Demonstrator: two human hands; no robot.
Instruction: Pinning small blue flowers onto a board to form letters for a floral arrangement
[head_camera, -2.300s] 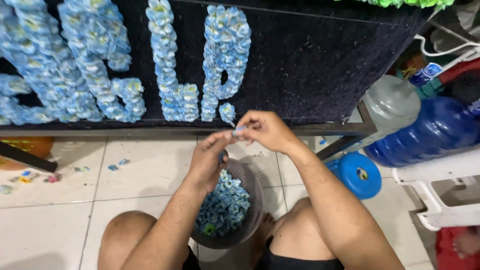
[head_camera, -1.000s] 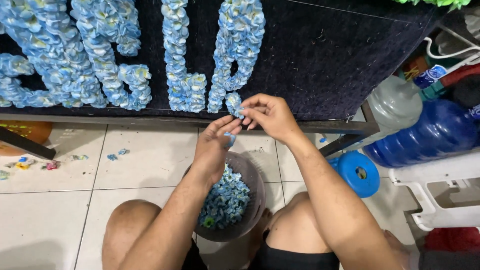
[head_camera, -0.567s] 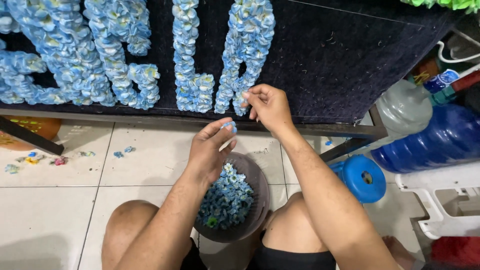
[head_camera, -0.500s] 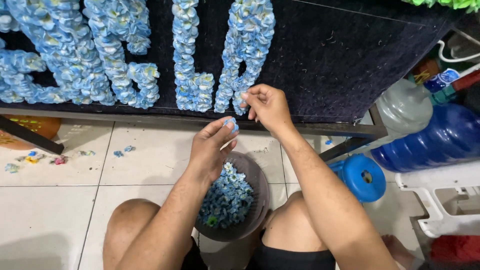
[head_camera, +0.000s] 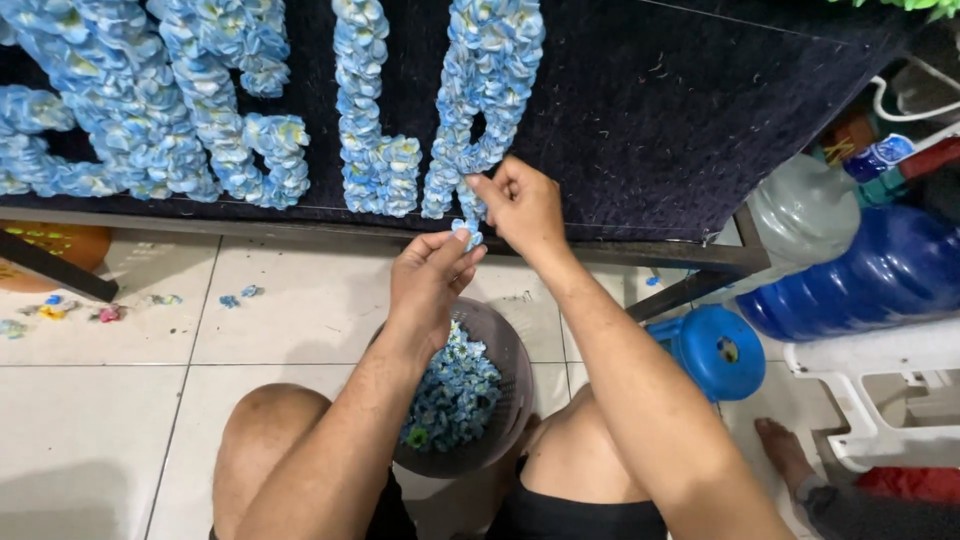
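Dark felt board (head_camera: 700, 110) upright, blue paper-flower shapes (head_camera: 480, 100) pinned across it. Below, tiled floor (head_camera: 100, 420); large blue water jug (head_camera: 860, 280) at right. Grey basket (head_camera: 505, 370) of blue paper flowers (head_camera: 455, 395) between the knees. Right hand (head_camera: 520, 205) pinches at the lowest flower of one shape, fingers closed. Left hand (head_camera: 430, 275) grasps a small blue flower (head_camera: 468, 235) at its fingertips, just under the board.

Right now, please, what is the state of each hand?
Left hand: closed, pinching a small blue paper flower.
Right hand: closed, fingertips at the blue flower letter; contents cannot be told.
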